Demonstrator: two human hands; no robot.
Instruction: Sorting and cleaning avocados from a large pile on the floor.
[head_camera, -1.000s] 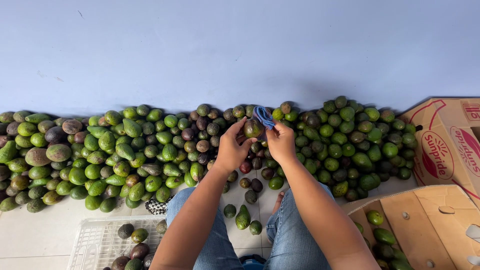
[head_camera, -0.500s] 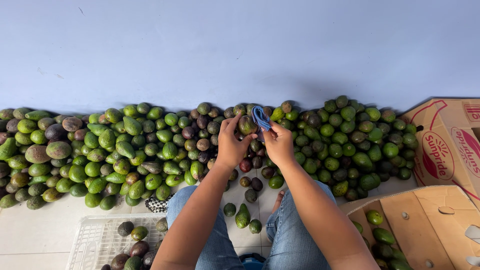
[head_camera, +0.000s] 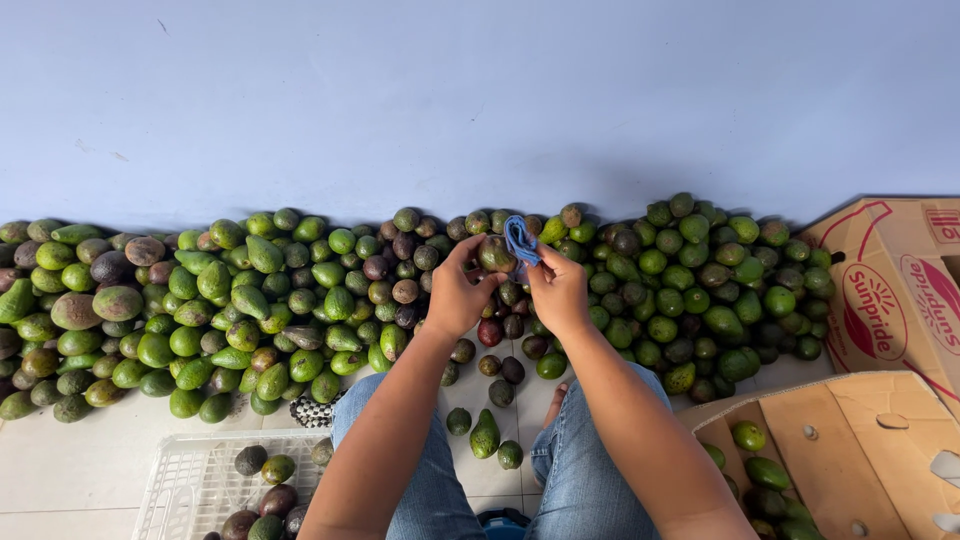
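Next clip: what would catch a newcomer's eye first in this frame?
First, the long heap of avocados, green and dark, banked against the pale blue wall across the whole frame. At its middle, the left hand holds up one avocado while the right hand presses a blue cloth to it. Cardboard boxes stand at the right, and a white plastic crate with a few avocados sits lower left.

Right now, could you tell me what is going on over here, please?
A seated person holds one avocado up in the left hand while the right hand presses a blue cloth against it. A long pile of avocados lies along the blue wall. A white crate and an open cardboard box beside the knees each hold a few more.
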